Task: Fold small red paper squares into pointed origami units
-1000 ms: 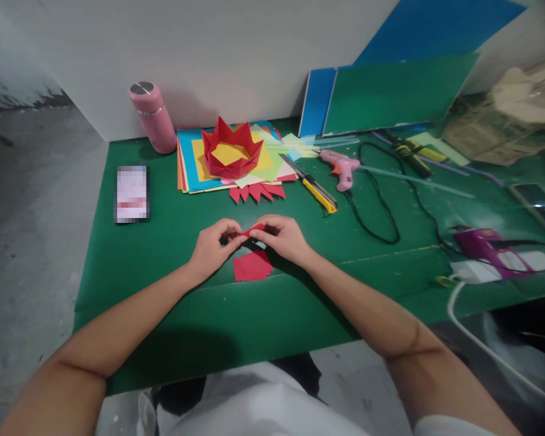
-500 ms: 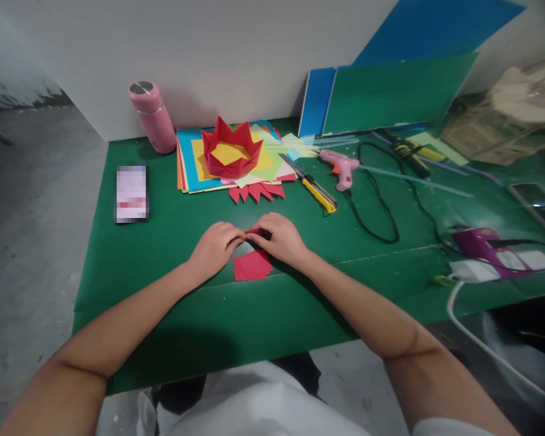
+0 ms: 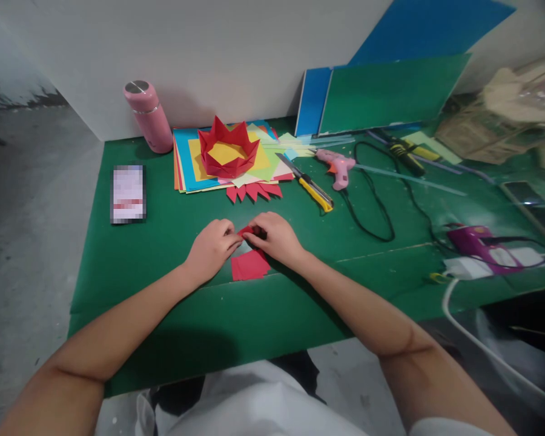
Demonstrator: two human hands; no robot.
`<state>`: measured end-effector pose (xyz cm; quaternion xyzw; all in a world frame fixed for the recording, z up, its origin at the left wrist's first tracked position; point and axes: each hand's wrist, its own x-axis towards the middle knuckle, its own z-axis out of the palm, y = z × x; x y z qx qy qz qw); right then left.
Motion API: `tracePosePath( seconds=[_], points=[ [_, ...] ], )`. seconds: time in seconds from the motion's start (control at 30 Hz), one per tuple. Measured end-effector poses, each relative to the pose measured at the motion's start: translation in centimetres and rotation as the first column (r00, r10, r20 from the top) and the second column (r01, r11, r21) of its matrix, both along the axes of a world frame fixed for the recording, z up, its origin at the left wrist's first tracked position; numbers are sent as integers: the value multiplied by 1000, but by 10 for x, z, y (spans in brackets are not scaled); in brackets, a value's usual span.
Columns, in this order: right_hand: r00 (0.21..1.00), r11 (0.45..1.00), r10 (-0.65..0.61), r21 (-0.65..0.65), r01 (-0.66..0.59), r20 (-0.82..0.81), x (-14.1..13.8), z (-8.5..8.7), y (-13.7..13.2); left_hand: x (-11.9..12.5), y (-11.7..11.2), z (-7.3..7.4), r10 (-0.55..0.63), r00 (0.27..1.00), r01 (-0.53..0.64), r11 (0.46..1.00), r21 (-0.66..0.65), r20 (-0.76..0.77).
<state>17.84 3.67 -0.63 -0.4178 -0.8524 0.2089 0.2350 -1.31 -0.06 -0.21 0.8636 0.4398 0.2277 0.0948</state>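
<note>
Hands (image 3: 210, 247) (image 3: 276, 237) cover more pinched paper (image 3: 244, 231) than second ago.

Surface (image 3: 131, 260): muted indoor light, and we see a broad dark shadow toward its near edge.
Wall (image 3: 236, 54): dim grey to us, softly shadowed beside the pink bottle (image 3: 153, 124).
Phone (image 3: 536, 206): we catch glare on its screen.
Red paper (image 3: 245, 232): too soft for us to make out its folds.
Right side: we find it hazy, smeared.
Forearms (image 3: 140, 309): we see wide-angle stretching toward the lower corners.
</note>
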Motion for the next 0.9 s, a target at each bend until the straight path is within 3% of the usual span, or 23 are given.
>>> tracePosePath(
  seconds=[0.17, 0.5, 0.9],
  points=[
    [1000, 1000, -3, -30, 3, -3, -1, 0, 1, -1, -1, 2, -77, 993, 79, 997, 18, -91],
    [996, 992, -56, -117, 48, -63, 6, 2, 6, -3, -3, 6, -124, 979, 128, 992, 15, -160],
    [996, 991, -43, -127, 33, -78, 6, 3, 7, -8, -9, 16, -123, 984, 116, 991, -61, -128]
  ],
)
